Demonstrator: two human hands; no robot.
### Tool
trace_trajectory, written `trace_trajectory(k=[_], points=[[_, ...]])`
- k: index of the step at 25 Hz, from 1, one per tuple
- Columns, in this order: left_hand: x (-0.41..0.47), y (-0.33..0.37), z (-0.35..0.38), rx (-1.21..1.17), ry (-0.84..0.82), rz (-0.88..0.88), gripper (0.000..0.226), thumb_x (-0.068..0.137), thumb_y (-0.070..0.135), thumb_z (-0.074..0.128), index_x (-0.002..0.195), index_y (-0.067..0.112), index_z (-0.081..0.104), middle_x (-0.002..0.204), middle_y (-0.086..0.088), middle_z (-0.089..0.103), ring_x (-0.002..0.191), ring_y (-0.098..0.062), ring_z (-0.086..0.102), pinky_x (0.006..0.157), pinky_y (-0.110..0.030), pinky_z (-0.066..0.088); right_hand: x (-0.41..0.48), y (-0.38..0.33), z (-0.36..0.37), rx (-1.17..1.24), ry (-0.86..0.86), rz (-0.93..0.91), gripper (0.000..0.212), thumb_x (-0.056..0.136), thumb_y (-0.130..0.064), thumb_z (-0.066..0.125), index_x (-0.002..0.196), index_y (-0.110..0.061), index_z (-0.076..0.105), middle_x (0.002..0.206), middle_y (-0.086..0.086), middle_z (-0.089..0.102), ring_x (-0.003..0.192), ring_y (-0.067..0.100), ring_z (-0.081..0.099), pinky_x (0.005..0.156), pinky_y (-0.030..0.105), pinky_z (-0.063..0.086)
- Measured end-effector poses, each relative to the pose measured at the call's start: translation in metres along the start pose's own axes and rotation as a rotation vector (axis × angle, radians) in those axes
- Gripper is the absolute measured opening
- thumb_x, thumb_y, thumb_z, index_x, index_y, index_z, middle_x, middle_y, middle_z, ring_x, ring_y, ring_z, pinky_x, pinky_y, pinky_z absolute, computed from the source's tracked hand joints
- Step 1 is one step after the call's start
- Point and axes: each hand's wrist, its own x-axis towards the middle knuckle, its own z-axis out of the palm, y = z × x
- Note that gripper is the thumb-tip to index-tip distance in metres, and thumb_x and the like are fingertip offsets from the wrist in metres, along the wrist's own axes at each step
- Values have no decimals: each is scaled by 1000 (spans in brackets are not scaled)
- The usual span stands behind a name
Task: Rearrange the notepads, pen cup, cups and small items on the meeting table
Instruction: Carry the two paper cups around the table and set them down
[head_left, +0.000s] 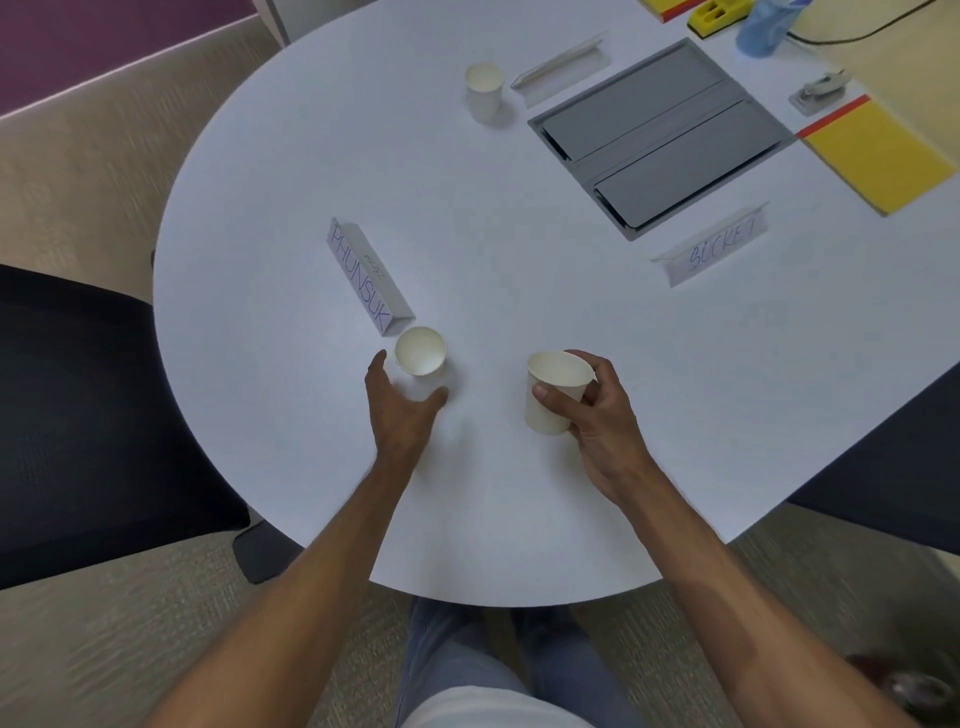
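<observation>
My right hand (597, 415) grips a tilted white paper cup (553, 389) over the round white table (291, 415). My left hand (400, 410), spread open, is nearer the second white paper cup (421, 351), which stands upright just ahead between thumb and fingers; I cannot tell if they touch

The table (291, 415) is smooth, matt white. On it the cups (421, 353) (553, 395) (484, 91) and folded cards (366, 275) (714, 247) look like matt paper; its inset panel (660, 135) is matt grey.

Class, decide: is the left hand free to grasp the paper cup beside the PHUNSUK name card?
Likely yes: the left hand is open right beside the paper cup, and nothing lies between them.
</observation>
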Motion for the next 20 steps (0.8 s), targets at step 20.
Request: trace_trajectory(k=[20], points=[[-84, 110, 35, 469, -246, 655, 59, 94, 27, 61, 147, 16, 41, 162, -4, 25, 146, -22, 31, 106, -40, 41, -29, -58, -84, -216, 186, -183, 63, 72, -18, 91, 124, -26, 57, 124, 6, 63, 117, 31, 61, 90, 40, 55]])
